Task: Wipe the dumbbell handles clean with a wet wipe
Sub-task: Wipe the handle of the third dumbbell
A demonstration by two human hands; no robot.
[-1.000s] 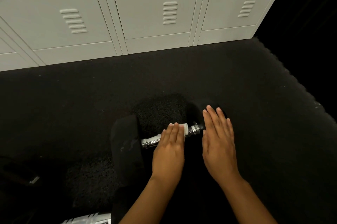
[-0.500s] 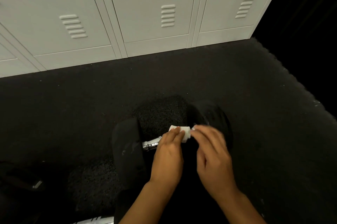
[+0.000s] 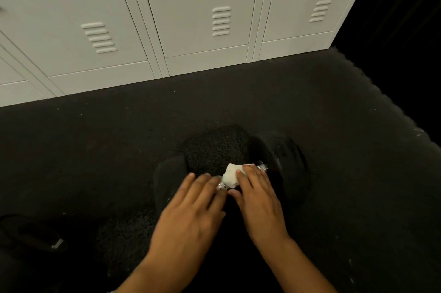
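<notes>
Your right hand [image 3: 259,199] grips the white wet wipe [image 3: 231,176] round the chrome handle [image 3: 222,186] of the black dumbbell [image 3: 281,163], fingers curled over the top and thumb beneath. Your left hand [image 3: 191,211] lies flat with straight fingers over the left part of the handle, just beside the wipe, next to the left weight head [image 3: 167,180]. That dumbbell lies on the dark rubber floor [image 3: 119,137] before the white lockers [image 3: 202,18], wipe nearer its right head.

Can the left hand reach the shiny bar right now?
Probably yes. The left hand lies flat over the bar already, with nothing between; the right hand holds the wipe further along.
</notes>
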